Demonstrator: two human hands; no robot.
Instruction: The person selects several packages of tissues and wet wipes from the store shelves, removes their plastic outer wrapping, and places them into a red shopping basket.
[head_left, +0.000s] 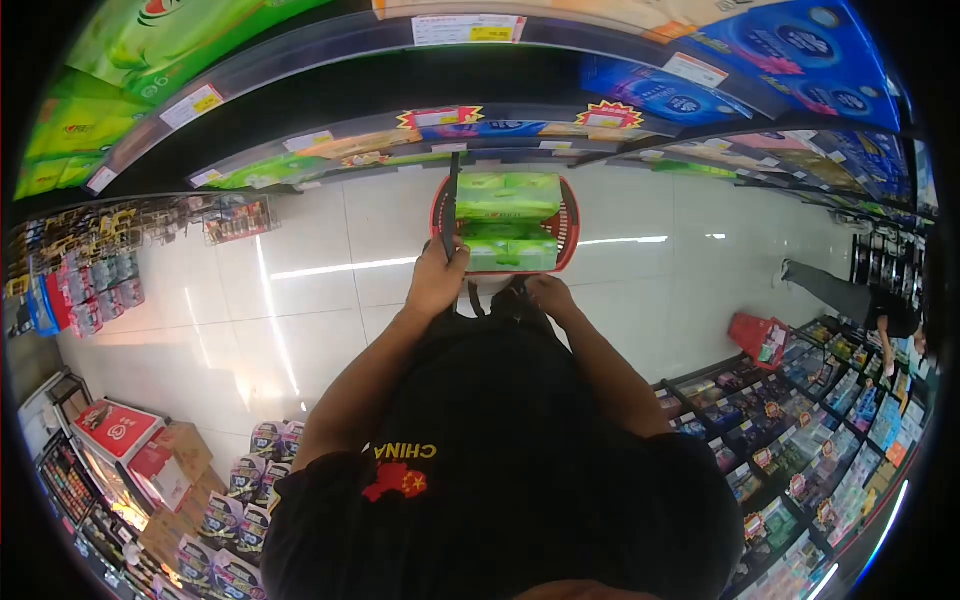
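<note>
My left hand (440, 278) is closed around the black handle (450, 215) of a red shopping basket (569, 225). The handle runs upright along the basket's left side. Green packs of tissues (508, 195) lie inside, in at least two rows. My right hand (548, 293) is at the basket's near right edge, close to my waist, with its fingers curled. What those fingers hold, if anything, is hidden beside a dark item (508, 300) hanging at my front.
Shelves (360, 65) with green and blue tissue packs cross the front. Stacked packages (235, 510) and cartons (185, 450) stand at left. Right are a display rack (760, 440), another red basket (750, 335) on the floor, and a person (885, 310). Pale tiles (340, 230) surround my basket.
</note>
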